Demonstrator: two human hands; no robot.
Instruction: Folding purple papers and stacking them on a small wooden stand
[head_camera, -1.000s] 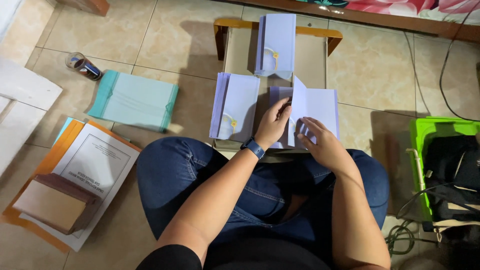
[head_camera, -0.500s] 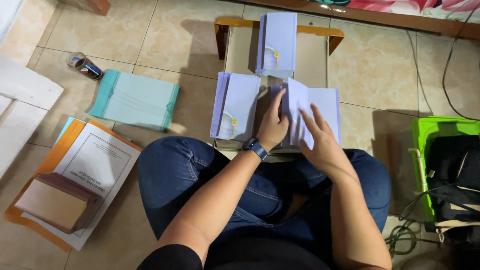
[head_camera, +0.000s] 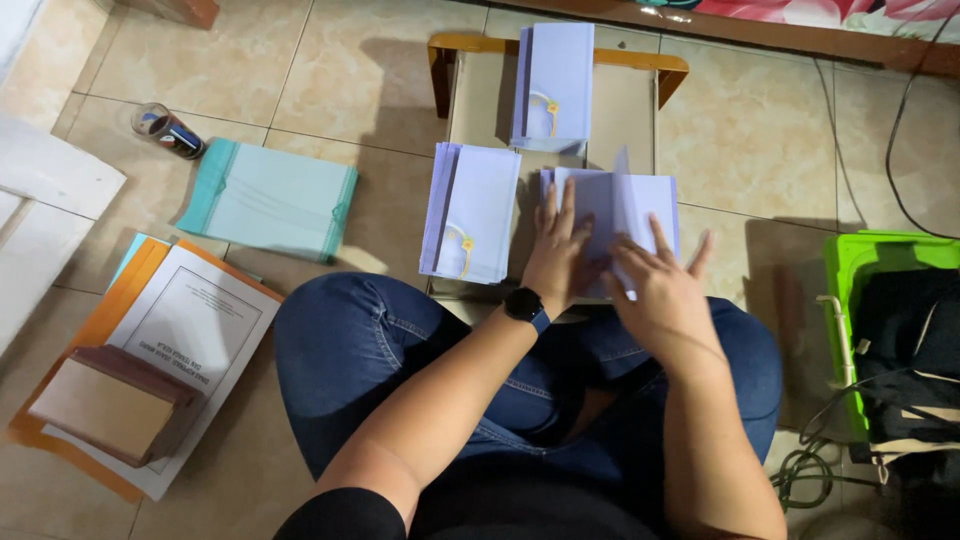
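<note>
Floor: we sit cross-legged on the tiled floor (head_camera: 300, 80), with a low wooden table (head_camera: 470, 55) just in front of our knees.
Left side: a teal folder (head_camera: 268, 200) lies far left, a white document on an orange folder (head_camera: 190, 330) lies nearer, and a brown box (head_camera: 105, 405) sits on top of it.
Right side: a green crate (head_camera: 880, 250) holds dark gear.
Finished stacks: one lavender booklet stack (head_camera: 470, 212) lies left of our hands, and another (head_camera: 555, 85) lies farther off.
Working stack: the lavender sheets (head_camera: 625, 205) lie on the table's near right, with one leaf standing up.
Left hand (head_camera: 558, 258): fingers spread, pressing flat on the sheets.
Right hand (head_camera: 665, 290): fingers spread, palm down, holding nothing that we can see.
Risk: we judge that the raised leaf could crease or slip askew if a palm slides.
</note>
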